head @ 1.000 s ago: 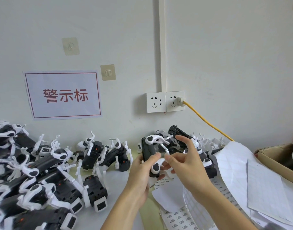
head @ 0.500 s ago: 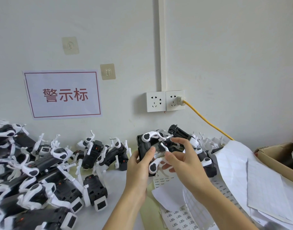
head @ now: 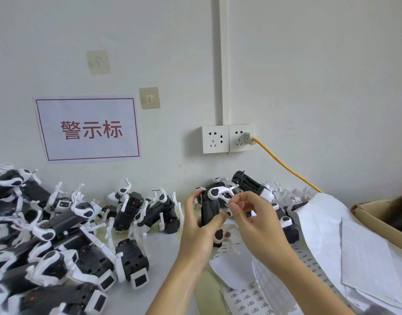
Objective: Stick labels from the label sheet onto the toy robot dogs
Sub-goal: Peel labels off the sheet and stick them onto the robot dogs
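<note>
Left hand: your left hand has its grip wrapped round the black body of the toy robot dog, thumb across the front, fingers behind, holding it up above the tabletop.
Right hand: your right hand is up against the dog's upper side, thumb and forefinger pinched together at a small white label by the white leg; the grip is a fingertip pinch, the other fingers loosely curled.
Held dog: tilted, white legs sticking up and out, one white foot hanging below your left palm.
Label sheet: the label sheet lies on the tabletop below your wrists, rows of small printed labels showing; part of it is under your right forearm.
Peeled sheets: a heap of white backing sheets lies to the right, some overlapping the label sheet.
Other dogs: a pile of toy dogs covers the left of the tabletop, more lie against the wall behind your hands.
Box: a cardboard box at the right edge holds another dog, only partly in view.
Wall: a paper sign with red characters, two sockets, and a yellow cable plugged into the right one.
</note>
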Tool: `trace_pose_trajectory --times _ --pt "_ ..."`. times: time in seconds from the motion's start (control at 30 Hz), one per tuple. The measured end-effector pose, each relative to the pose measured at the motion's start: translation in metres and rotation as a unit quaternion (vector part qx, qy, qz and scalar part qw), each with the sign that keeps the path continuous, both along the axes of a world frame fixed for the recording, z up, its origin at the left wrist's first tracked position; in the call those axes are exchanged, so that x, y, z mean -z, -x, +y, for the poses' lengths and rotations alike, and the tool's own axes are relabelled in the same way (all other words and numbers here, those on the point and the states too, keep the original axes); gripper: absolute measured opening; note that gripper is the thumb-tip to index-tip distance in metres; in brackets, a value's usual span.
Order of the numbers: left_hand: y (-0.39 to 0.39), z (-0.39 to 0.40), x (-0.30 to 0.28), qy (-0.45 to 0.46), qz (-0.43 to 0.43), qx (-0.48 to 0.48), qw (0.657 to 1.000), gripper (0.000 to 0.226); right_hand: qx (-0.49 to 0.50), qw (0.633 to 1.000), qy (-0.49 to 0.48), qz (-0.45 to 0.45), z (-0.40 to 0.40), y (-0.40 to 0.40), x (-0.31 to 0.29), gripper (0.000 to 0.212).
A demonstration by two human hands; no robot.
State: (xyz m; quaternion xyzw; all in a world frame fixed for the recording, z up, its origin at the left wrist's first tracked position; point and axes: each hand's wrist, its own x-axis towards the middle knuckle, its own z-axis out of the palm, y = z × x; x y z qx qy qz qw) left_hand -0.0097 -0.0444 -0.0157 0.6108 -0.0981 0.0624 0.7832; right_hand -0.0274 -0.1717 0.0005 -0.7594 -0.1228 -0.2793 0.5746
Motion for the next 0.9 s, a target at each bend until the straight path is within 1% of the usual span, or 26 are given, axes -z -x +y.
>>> trace_pose_trajectory --times 0.1,0.23,0.37,0.47,0.57,0.67,0.73,0.8,0.9 --pt "0.0042 0.0001 -0.0037 -0.001 -0.021 -0.001 1.000 0.058 0.015 1.000 0.018 -0.007 -0.0010 -0.0001 -0.0004 0.017" --pt "0.0045 0.0002 -0.0035 -0.010 -0.017 0.003 1.000 0.060 0.036 0.998 0.046 -0.025 0.0004 0.0010 -0.0027 0.019" --pt "0.0043 -0.0008 -0.0033 -0.017 -0.024 0.004 1.000 0.059 0.062 0.996 0.057 -0.038 -0.0003 0.0004 -0.0042 0.017" --pt "0.0071 -0.0018 -0.0046 -0.016 -0.015 0.037 0.999 0.055 0.045 0.996 0.061 -0.038 -0.0016 0.0018 -0.0039 0.017" --pt "0.0095 -0.0021 -0.0052 -0.044 -0.028 0.065 0.996 0.049 0.011 0.998 0.062 -0.019 -0.0010 0.0033 -0.0030 0.018" --pt "0.0111 -0.0017 -0.0058 -0.064 -0.036 0.089 0.993 0.045 -0.022 0.999 0.032 -0.005 -0.0010 0.0041 -0.0043 0.017" --pt "0.0117 -0.0006 -0.0059 -0.068 -0.037 0.087 0.993 0.049 -0.035 0.999 0.019 0.002 -0.0024 0.0050 -0.0053 0.017" --pt "0.0108 0.0008 -0.0052 -0.081 -0.044 0.073 0.993 0.058 -0.044 0.999 0.017 0.015 -0.0037 0.0048 -0.0059 0.018" --pt "0.0088 0.0021 -0.0040 -0.091 -0.051 0.054 0.993 0.064 -0.027 0.999 0.027 0.021 -0.0058 0.0043 -0.0063 0.020"
